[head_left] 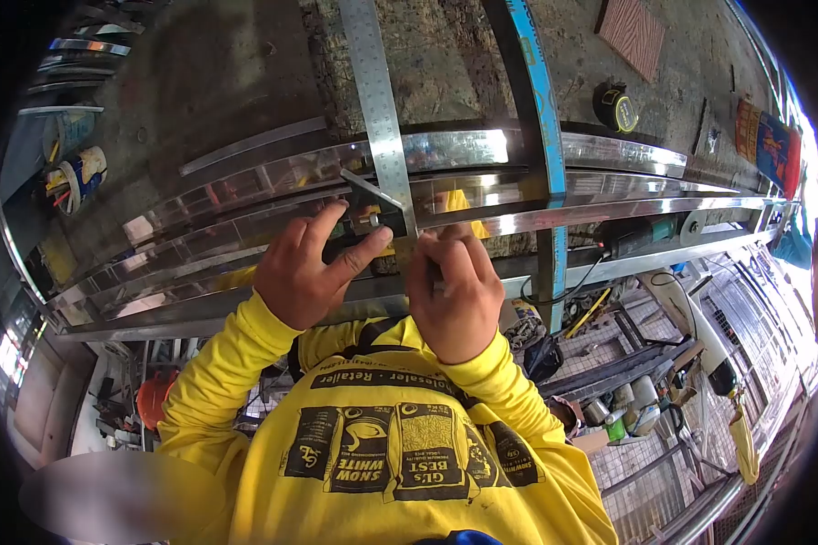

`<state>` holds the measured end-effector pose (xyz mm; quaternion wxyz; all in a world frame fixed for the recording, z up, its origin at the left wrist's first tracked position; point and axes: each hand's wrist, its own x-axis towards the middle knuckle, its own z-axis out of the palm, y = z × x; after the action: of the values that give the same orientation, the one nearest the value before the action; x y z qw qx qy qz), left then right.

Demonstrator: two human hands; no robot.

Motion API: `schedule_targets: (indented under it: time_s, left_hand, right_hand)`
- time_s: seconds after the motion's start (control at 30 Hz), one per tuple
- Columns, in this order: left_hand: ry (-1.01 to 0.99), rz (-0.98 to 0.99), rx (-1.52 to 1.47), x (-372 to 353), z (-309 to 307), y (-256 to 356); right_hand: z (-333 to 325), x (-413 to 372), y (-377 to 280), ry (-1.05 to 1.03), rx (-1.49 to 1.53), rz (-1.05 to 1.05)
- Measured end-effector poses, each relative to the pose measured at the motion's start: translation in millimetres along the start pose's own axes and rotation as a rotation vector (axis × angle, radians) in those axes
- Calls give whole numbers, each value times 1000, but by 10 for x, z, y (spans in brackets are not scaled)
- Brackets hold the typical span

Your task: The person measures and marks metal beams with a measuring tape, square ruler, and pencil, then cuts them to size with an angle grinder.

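Observation:
A combination square (pixel 379 109) with a long steel blade lies across several shiny metal bars (pixel 482 213). Its dark head, with a brass-coloured knob, is at the blade's near end. My left hand (pixel 302 265) holds the head, with the index finger on its far side and the thumb on its near side. Close beside the end of the blade, my right hand (pixel 459 286) is closed in a pinch over the nearest bar. Whatever its fingertips hold is hidden by the fingers.
A blue-labelled bar (pixel 543 100) crosses the metal strips to the right. A tape measure (pixel 616 107), a wood-grain board (pixel 631 36) and a green power tool (pixel 641 236) lie further right. At left stands a container of tools (pixel 80 177). Clutter fills the floor below the bench.

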<state>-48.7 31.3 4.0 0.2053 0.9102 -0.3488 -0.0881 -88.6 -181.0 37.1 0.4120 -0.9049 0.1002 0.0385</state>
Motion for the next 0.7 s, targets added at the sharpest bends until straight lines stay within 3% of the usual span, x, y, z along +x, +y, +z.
schedule_targets:
  time_s: [0.5, 0.7]
  left_hand:
    - [-12, -31, -9, 14, -17, 34]
    - [80, 0, 9, 65, 3, 20]
  right_hand:
    - [-11, 72, -31, 28, 14, 5]
    - [8, -41, 35, 29, 47, 3]
